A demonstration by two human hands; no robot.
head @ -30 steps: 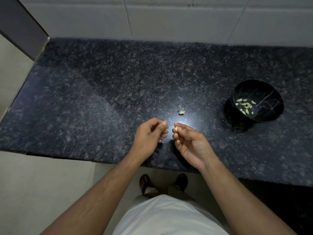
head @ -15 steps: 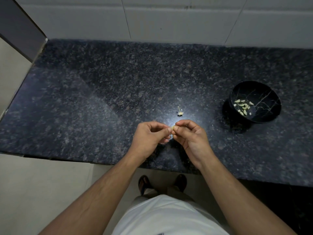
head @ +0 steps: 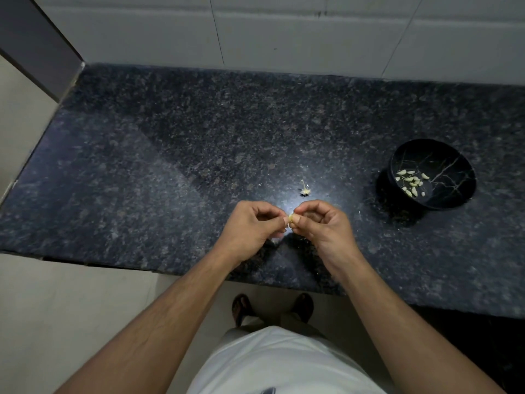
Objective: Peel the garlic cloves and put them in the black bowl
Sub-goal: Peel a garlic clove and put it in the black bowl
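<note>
Head view, looking down at a dark speckled granite counter (head: 176, 155). Both hands meet at the frame's middle, slightly toward 6 o'clock, just above the counter's near edge.

Left hand (head: 250, 227): fingers curled in, thumb and fingertips pinching the left end of a small pale garlic clove (head: 291, 217). Right hand (head: 324, 227): fingers curled too, thumb and forefinger pinching the same clove from the right. The fingertips of both hands touch at the clove, and most of it is hidden between them, so I can't tell how much skin is left on it.

Black bowl (head: 451, 191) sits at about 3 o'clock from the hands, well apart from them, on the counter's right side. It has thin pale vein lines inside. Peeled cloves (head: 411, 183), about a dozen, lie in a loose cluster on the left part of the bowl floor.

Garlic stem core (head: 304, 189), a small dry piece with a thin stalk sticking up, sits on the counter at 12 o'clock from the hands, near them but not touching. A few tiny skin flecks (head: 260, 184) lie around it.

White tiled wall (head: 284, 32) runs along the counter's far edge at 12 o'clock. Sandalled feet (head: 241, 307) show on the floor at 6 o'clock, below the counter edge.
</note>
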